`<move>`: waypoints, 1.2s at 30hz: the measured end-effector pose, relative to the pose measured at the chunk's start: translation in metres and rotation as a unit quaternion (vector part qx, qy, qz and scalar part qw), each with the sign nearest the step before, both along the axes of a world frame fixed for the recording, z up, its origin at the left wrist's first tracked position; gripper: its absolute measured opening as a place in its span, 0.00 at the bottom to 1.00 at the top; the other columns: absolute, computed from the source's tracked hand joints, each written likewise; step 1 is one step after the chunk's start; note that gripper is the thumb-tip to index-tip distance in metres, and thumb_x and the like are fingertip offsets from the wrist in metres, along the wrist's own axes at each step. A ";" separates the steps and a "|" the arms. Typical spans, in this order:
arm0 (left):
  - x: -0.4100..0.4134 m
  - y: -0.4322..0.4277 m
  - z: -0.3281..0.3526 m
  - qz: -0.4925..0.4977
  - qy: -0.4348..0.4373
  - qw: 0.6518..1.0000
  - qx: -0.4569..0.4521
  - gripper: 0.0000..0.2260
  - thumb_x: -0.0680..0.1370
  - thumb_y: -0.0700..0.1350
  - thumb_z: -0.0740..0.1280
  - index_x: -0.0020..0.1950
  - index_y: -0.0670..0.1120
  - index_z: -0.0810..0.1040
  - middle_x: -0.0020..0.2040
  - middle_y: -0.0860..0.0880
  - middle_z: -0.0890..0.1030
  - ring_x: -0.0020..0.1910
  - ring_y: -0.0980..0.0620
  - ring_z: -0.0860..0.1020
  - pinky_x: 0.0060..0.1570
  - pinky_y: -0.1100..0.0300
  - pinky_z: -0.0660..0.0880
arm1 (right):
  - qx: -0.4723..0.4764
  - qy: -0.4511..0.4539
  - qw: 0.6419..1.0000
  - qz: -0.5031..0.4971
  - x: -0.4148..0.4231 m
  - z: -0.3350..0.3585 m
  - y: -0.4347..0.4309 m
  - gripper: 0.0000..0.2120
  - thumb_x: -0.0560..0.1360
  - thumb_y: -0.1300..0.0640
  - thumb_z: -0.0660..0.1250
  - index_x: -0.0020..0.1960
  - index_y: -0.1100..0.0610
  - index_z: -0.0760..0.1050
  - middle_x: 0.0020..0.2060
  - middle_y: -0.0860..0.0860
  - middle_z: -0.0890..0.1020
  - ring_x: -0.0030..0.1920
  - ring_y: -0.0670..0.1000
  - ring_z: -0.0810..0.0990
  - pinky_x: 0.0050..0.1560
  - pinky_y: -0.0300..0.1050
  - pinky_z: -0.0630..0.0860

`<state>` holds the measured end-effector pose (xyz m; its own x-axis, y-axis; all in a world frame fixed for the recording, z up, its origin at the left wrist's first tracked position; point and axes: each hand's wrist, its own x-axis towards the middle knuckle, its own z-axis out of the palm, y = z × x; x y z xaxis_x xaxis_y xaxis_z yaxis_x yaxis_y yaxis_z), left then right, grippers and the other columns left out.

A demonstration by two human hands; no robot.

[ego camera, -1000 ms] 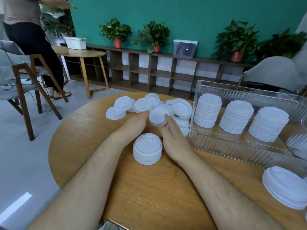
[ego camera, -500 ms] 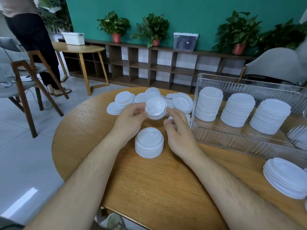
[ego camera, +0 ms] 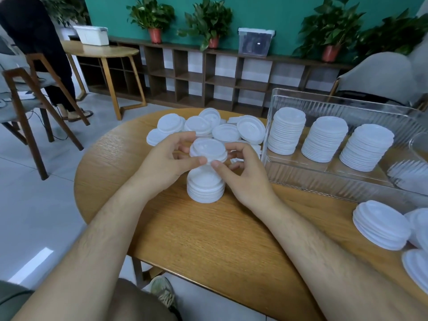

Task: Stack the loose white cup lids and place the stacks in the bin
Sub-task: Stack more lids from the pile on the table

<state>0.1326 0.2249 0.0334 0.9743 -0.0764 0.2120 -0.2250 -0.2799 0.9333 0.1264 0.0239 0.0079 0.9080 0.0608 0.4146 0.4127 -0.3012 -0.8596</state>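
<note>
Left hand (ego camera: pixel 166 163), right hand (ego camera: pixel 245 177), curled round lids (ego camera: pixel 208 148) (above stack (ego camera: pixel 206 187))

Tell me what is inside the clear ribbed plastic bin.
Three tall stacks of white cup lids stand in a row. A white shape at the right end is too distorted to identify.

- one head-worn wide-angle view looks forward and down, close over the round desk (ego camera: pixel 208 239).
- it faces the green wall (ego camera: pixel 278 10) across the room.
</note>
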 end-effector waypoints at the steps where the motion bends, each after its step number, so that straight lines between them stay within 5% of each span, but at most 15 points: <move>1: -0.001 0.001 0.000 -0.014 0.004 1.000 0.012 0.26 0.71 0.47 0.79 0.67 0.57 0.76 0.59 0.54 0.79 0.56 0.52 0.80 0.61 0.56 0.78 | -0.012 0.004 1.000 -0.002 -0.002 -0.002 0.000 0.22 0.73 0.50 0.76 0.65 0.49 0.74 0.57 0.45 0.77 0.54 0.44 0.79 0.56 0.44 0.78; 4: -0.002 0.007 -0.001 -0.060 0.006 0.996 0.062 0.30 0.71 0.46 0.80 0.70 0.55 0.74 0.60 0.56 0.78 0.55 0.55 0.78 0.61 0.57 0.77 | -0.061 -0.004 0.998 0.014 -0.006 -0.011 -0.004 0.31 0.72 0.49 0.77 0.72 0.54 0.72 0.58 0.46 0.75 0.55 0.45 0.78 0.58 0.40 0.77; 9: -0.009 0.010 -0.001 -0.084 -0.022 0.986 0.139 0.30 0.68 0.52 0.80 0.69 0.56 0.76 0.56 0.56 0.75 0.45 0.65 0.75 0.51 0.62 0.75 | -0.084 -0.013 0.995 0.045 -0.013 -0.015 -0.011 0.31 0.68 0.50 0.78 0.69 0.53 0.75 0.56 0.47 0.74 0.55 0.45 0.77 0.58 0.34 0.73; 13: -0.011 0.006 0.000 -0.102 -0.024 0.985 0.134 0.23 0.69 0.46 0.80 0.64 0.54 0.80 0.59 0.53 0.73 0.47 0.66 0.77 0.49 0.70 0.73 | -0.094 0.008 0.993 0.070 -0.015 -0.011 -0.009 0.28 0.68 0.45 0.74 0.66 0.49 0.76 0.57 0.42 0.74 0.56 0.42 0.76 0.58 0.32 0.71; 21: -0.008 0.010 -0.003 -0.117 -0.010 0.981 0.155 0.27 0.69 0.45 0.80 0.66 0.54 0.78 0.60 0.54 0.74 0.57 0.63 0.76 0.60 0.66 0.74 | -0.145 -0.002 0.987 0.063 -0.014 -0.010 -0.011 0.20 0.71 0.47 0.72 0.59 0.34 0.70 0.57 0.38 0.75 0.60 0.41 0.75 0.57 0.29 0.69; 28: -0.006 0.006 -0.003 -0.109 -0.015 0.986 0.122 0.26 0.68 0.47 0.80 0.65 0.51 0.79 0.61 0.51 0.76 0.58 0.62 0.77 0.57 0.69 0.73 | -0.156 -0.010 0.987 0.040 -0.012 -0.012 -0.010 0.27 0.73 0.46 0.69 0.70 0.52 0.75 0.62 0.42 0.75 0.65 0.43 0.74 0.65 0.44 0.73; 36: -0.003 0.006 -0.006 -0.119 -0.009 0.984 0.130 0.27 0.66 0.49 0.79 0.64 0.50 0.79 0.60 0.50 0.76 0.59 0.60 0.77 0.59 0.69 0.73 | -0.175 0.014 0.984 0.033 -0.013 -0.013 -0.010 0.31 0.70 0.39 0.65 0.69 0.52 0.75 0.62 0.41 0.75 0.65 0.43 0.73 0.67 0.48 0.72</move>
